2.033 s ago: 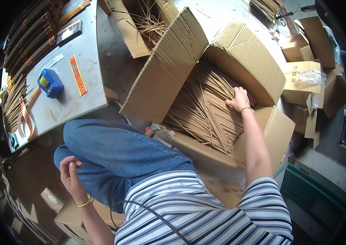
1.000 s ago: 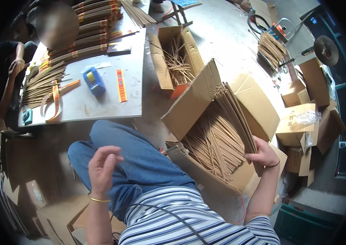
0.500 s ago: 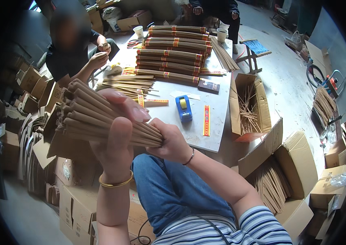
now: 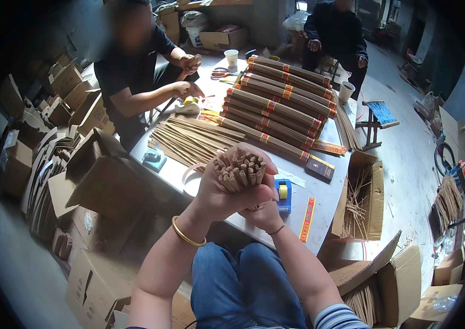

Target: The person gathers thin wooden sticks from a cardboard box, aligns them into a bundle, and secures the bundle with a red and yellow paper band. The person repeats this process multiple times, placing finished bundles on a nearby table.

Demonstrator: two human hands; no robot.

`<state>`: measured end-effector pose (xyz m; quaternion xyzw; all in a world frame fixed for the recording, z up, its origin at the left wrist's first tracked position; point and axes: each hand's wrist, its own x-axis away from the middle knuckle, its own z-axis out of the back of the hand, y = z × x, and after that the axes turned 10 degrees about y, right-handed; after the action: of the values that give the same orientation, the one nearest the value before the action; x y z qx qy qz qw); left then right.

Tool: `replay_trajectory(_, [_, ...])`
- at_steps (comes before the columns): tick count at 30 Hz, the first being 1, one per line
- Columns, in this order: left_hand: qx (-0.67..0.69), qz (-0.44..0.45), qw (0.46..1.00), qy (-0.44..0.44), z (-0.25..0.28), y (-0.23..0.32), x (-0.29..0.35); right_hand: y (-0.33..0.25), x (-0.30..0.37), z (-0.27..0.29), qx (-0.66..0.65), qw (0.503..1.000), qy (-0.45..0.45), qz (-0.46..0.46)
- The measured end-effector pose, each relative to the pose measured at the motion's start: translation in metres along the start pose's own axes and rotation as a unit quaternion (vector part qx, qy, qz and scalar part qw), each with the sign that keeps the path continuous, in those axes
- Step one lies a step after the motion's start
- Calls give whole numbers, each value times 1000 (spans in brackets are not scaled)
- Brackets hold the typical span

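Note:
A bundle of thin brown incense sticks (image 4: 240, 169) stands nearly end-on in front of me, its cut ends facing up. My left hand (image 4: 216, 192), below a gold bangle, is wrapped round the bundle near these ends. Behind and below it, my right hand (image 4: 266, 216) is closed on the lower part of the same sticks, most of its fingers hidden. Just beyond my hands are a blue tape dispenser (image 4: 284, 204) and a red and yellow paper strip (image 4: 307, 219). Loose incense sticks (image 4: 194, 136) lie spread on the table (image 4: 232, 220) farther left.
Stacked, banded incense bundles (image 4: 281, 104) fill the far table, beside a dark small box (image 4: 319, 169). Open cartons holding sticks (image 4: 377, 203) stand at the right; more cartons (image 4: 106, 181) lie left. One co-worker (image 4: 133, 71) handles sticks at left; another person (image 4: 335, 33) sits at the back.
The bundle has swung from lying sideways, ends to the left, to nearly end-on before me. Both hands moved right with it. The view has shifted, showing more of the table's left side.

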<state>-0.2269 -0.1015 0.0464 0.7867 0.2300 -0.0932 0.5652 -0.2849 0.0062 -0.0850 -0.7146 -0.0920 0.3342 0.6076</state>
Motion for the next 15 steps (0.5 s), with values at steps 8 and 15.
replay_trajectory(8, [-172,-123,970,116,-7,-21,0,2,10,-5,-5,1000,20,1])
replay_trajectory(15, [-150,-177,944,237,-38,13,16,-21,23,-15,44,997,59,33])
